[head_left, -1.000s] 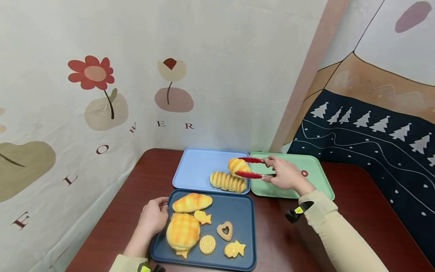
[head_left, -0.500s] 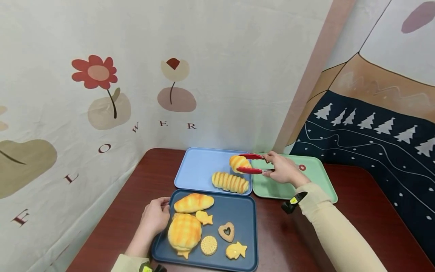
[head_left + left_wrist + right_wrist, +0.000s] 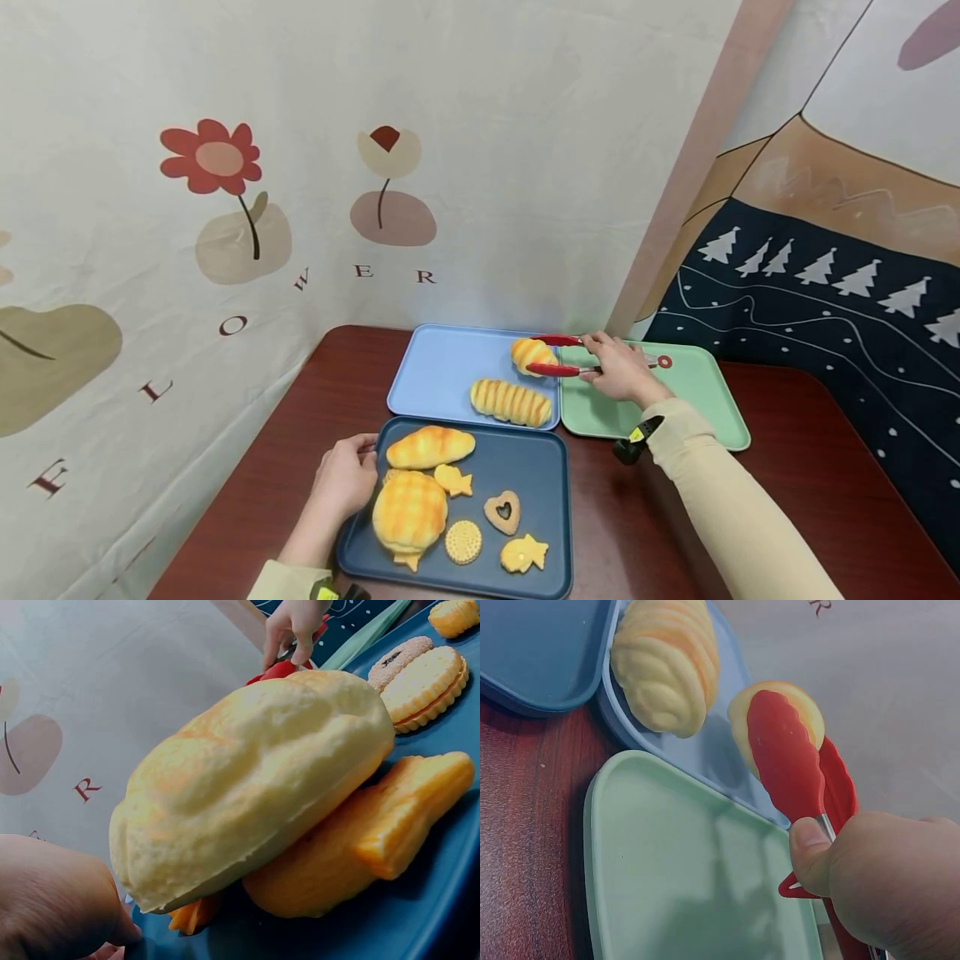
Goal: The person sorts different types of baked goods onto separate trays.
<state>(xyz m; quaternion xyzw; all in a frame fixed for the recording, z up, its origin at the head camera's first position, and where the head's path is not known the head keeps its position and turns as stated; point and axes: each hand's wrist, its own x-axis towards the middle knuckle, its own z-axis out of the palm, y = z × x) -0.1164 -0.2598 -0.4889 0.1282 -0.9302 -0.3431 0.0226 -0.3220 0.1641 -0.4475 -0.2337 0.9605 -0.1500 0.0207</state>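
Observation:
My right hand [image 3: 621, 369] grips tongs [image 3: 784, 754] with red scalloped tips over the light green tray [image 3: 675, 425]. The tips stand around a small striped bread roll [image 3: 529, 354], at the far right of the light blue tray [image 3: 435, 367]. Whether the roll touches that tray is unclear. A long ridged bread [image 3: 512, 403] lies nearer on the same tray. My left hand [image 3: 341, 482] holds the left rim of the dark blue tray [image 3: 525, 458], thumb at the edge, its other fingers partly hidden. Beside it lie an oblong bread [image 3: 430, 447] and a round checked bun [image 3: 409, 510].
The dark blue tray also bears fish-shaped biscuits [image 3: 523, 553], a heart-shaped biscuit [image 3: 502, 512] and a round biscuit [image 3: 462, 542]. All trays stand on a brown wooden table [image 3: 300, 392]. A printed cloth wall [image 3: 510, 167] rises right behind the far trays.
My right hand, tongs and roll have moved slightly toward the far side, opening a gap between the roll and the long ridged bread. My left hand keeps its place at the tray; the view shifts slightly.

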